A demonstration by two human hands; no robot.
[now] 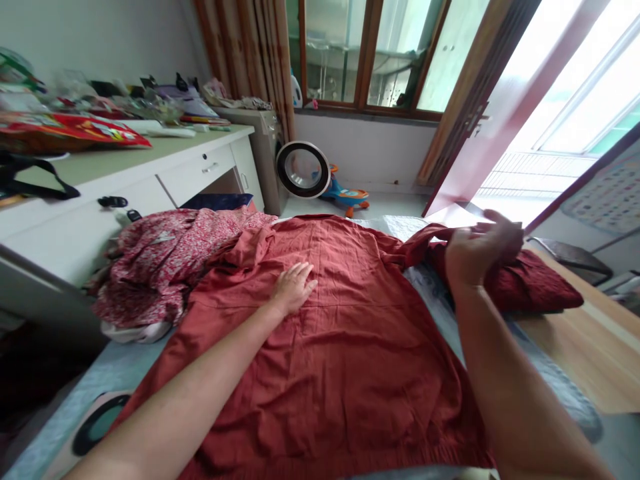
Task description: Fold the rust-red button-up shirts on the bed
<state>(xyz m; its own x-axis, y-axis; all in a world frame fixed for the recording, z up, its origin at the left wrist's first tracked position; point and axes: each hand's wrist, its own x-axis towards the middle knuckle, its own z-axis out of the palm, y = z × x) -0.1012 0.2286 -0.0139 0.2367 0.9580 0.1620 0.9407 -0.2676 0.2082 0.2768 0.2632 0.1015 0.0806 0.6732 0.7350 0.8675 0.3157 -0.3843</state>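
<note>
A rust-red long-sleeved jacket (360, 360) lies spread out before me, its gathered hem towards me. My left hand (294, 288) rests palm down on the middle of the jacket, fingers stretched out. To the right, my right hand (477, 250) is raised and holds the end of the jacket's right sleeve (425, 240), which is pulled out to the side. The fingers of that hand are slightly blurred. Below it sits a folded dark red garment (535, 283). The jacket's left sleeve (247, 248) lies bunched near a floral cloth.
A heaped pink floral cloth (160, 260) lies at the left. Behind it stands a white cabinet (210, 160) with a cluttered top. A washing machine with its round door (303, 169) open and a blue toy car (345, 193) are at the back. A wooden board (590, 340) extends at the right.
</note>
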